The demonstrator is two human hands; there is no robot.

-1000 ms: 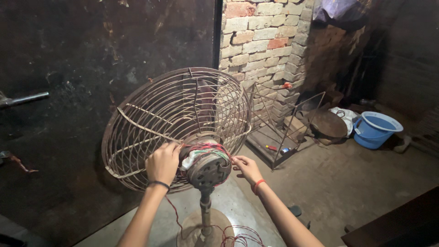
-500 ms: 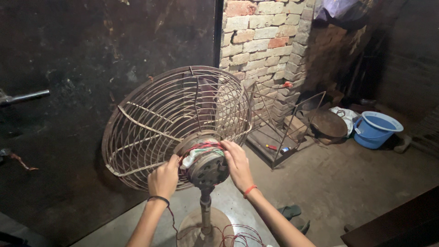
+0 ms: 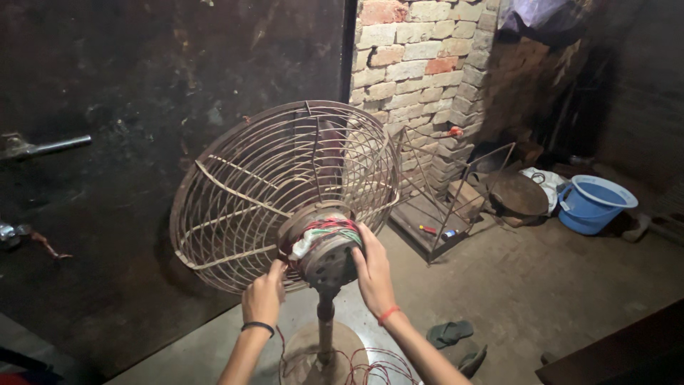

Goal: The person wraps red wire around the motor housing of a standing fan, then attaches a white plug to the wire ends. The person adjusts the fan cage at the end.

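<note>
An old pedestal fan stands in front of me. Its rusty wire cage (image 3: 285,189) faces away, and its bare motor (image 3: 326,249) shows red, green and white windings. My left hand (image 3: 263,299), with a dark band on the wrist, touches the motor's left underside with its fingertips. On the motor's right side rests my right hand (image 3: 373,274), fingers curved around the housing, a red band at the wrist. The fan's thin pole (image 3: 325,328) drops to a round base (image 3: 306,360) with loose red wires (image 3: 377,371) lying on it.
A dark metal door (image 3: 142,107) with a bolt stands behind the fan. A brick wall (image 3: 420,57) is to the right. A metal frame rack (image 3: 456,192), a round pan (image 3: 516,194) and a blue tub (image 3: 591,203) stand on the floor. Sandals (image 3: 452,335) lie near my right arm.
My left hand has dropped from the motor's upper left side to its underside. My right hand has moved up onto the motor's right side.
</note>
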